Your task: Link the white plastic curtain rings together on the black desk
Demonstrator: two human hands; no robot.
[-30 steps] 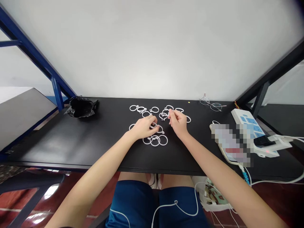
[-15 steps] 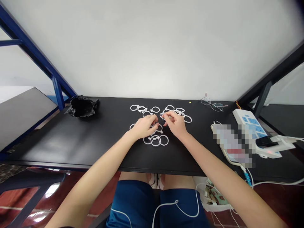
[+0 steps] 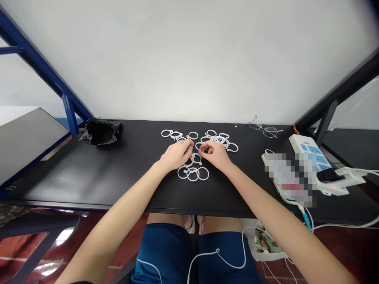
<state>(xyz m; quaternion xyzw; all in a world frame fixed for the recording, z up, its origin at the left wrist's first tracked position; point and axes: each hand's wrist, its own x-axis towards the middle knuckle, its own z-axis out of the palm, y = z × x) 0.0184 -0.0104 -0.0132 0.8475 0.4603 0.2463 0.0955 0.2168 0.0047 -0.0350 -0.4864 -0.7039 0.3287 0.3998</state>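
Observation:
White plastic rings with small knobs, like curtain rings, lie in loose groups on the black tabletop. My right hand [image 3: 217, 154] is closed in a pinch at the edge of a white ring [image 3: 196, 146], right of my left hand. Curled fingers close my left hand [image 3: 177, 154] above the left group; whatever its fingertips hold is hidden. Near my left thumb lies another ring [image 3: 197, 158]. Closer to the front edge, a row of overlapping rings [image 3: 203, 174] rests flat. Behind my right hand is a denser cluster of rings [image 3: 220, 139].
A crumpled black plastic bag [image 3: 102, 133] stands open at the back left. Eyeglasses [image 3: 270, 132] lie near the wall. On the right are a phone [image 3: 286, 177] on a cable and a white power strip [image 3: 309, 152] with a plug in it. A white cable [image 3: 204, 254] crosses my lap.
My right hand has shifted slightly left and down, its fingertips now beside a ring between the hands. My left hand has moved a little up and left. The view has shifted slightly.

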